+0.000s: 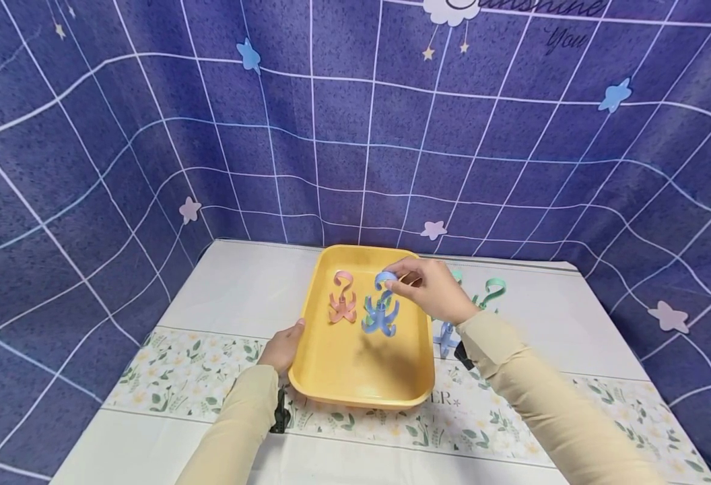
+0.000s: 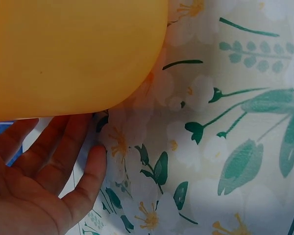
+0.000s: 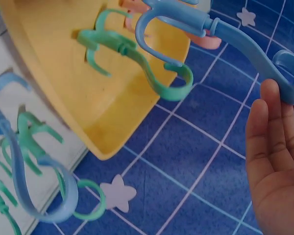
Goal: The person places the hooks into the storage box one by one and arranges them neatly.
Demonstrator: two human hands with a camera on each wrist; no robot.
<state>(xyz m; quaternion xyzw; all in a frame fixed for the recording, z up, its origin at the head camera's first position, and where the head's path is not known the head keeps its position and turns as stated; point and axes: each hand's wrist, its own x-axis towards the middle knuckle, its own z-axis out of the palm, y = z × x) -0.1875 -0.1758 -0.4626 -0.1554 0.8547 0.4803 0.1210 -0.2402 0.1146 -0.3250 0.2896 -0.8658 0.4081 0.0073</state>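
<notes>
My right hand (image 1: 431, 286) pinches the curled top of a blue octopus-shaped hanging hook (image 1: 381, 316) over the yellow tray (image 1: 361, 377). In the right wrist view, fingertips meet the hook's curve while its prongs point toward the tray. Beneath it, a green claw hook (image 3: 120, 46) lies inside the tray. To its left, also in the tray, is a pink claw hook (image 1: 343, 306). My left hand (image 1: 283, 347) rests against the tray's left side. Seen from the left wrist, its fingers (image 2: 54, 152) extend loosely to the tray's outer wall, their tips hidden.
Right of the tray, another blue claw hook (image 1: 446, 338) and several green ones, including this green hook (image 1: 493, 291), lie on the white table (image 1: 252, 276), partly behind the right forearm. A flowered band (image 1: 192, 360) crosses the table. A blue gridded curtain (image 1: 343, 155) stands behind.
</notes>
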